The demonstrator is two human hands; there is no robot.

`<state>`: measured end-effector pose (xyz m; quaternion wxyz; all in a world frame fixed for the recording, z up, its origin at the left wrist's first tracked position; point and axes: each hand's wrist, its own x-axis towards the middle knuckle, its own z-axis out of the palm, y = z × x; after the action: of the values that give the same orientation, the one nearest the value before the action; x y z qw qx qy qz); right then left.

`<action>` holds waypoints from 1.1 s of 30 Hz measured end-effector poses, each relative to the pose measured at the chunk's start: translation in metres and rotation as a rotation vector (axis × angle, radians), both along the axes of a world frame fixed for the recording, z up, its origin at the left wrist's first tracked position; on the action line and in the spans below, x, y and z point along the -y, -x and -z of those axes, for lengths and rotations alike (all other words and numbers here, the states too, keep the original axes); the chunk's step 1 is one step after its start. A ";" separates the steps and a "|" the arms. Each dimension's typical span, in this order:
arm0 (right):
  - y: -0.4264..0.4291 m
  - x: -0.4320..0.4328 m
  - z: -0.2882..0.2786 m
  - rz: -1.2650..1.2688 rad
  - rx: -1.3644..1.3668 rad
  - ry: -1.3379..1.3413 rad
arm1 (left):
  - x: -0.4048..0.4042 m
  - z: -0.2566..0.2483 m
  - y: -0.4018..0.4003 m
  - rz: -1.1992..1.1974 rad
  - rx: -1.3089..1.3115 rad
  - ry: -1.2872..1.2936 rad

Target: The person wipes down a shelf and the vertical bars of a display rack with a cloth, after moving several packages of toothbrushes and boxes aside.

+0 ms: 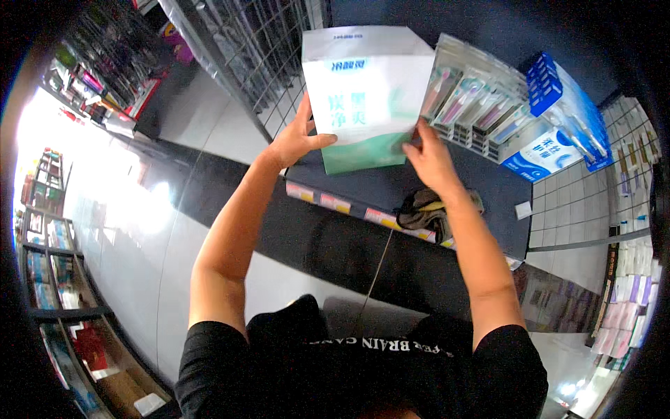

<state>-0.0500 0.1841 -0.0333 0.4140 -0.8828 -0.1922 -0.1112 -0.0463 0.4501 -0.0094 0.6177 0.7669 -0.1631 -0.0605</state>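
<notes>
Between my two hands is a white and green cardboard display box (374, 115) that bears writing. My left hand (298, 136) grips its left side, thumb across the lower front. At the lower right corner, my right hand (432, 157) is against the box, fingers at its side. The box is over the left part of a dark shelf (361, 180). A dark cloth (426, 209) with a yellow stripe lies on the shelf below my right forearm. Right of the box stands a row of packaged toothbrushes (476, 99) in a display tray.
A blue and white display box (568, 115) with toothbrush packs stands at the shelf's right. Wire mesh panels (570, 204) bound the shelf on both sides. Price tags (335, 202) line its front edge. A small white card (523, 210) lies near the right edge.
</notes>
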 end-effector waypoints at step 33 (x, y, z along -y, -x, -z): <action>-0.097 -0.085 0.115 0.392 -0.082 0.133 | 0.052 0.140 -0.130 -0.771 0.153 -0.257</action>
<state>0.0473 0.2688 -0.1484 0.3327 -0.9324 -0.0067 -0.1409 0.0837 0.3977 -0.1497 0.4804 0.8450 0.0996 0.2126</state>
